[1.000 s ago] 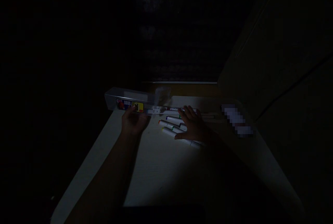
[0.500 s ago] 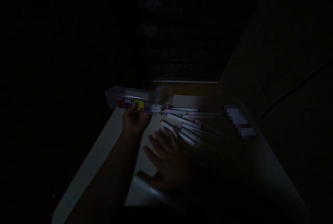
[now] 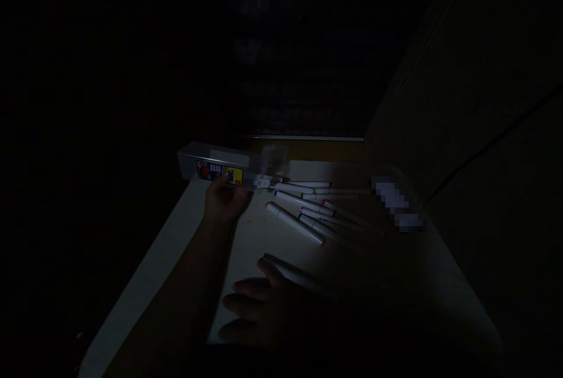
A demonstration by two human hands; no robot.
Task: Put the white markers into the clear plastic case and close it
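Note:
In the head view, my left hand (image 3: 224, 199) grips a clear plastic box (image 3: 250, 161) lying on its side, with the thumb on its colourful label (image 3: 231, 175). The box's open end faces right, its clear lid (image 3: 275, 158) swung out. Some white pens at that end are partly inside. My right hand (image 3: 264, 302) is low in front, fingers spread and pointing left. A dim marker (image 3: 290, 272) lies along its far side; whether they touch is too dark to tell. Nearer the box is an orange-ended marker (image 3: 294, 222).
Several white markers (image 3: 308, 202) with coloured ends lie loosely across the pale table (image 3: 246, 237). A pixelated object (image 3: 398, 202) is at the right edge, near a dark cable (image 3: 475, 164). A wall stands on the right.
My right hand has dropped toward me and to the left, away from the loose markers, uncovering more of them. The left hand keeps its hold on the box. The view has shifted slightly.

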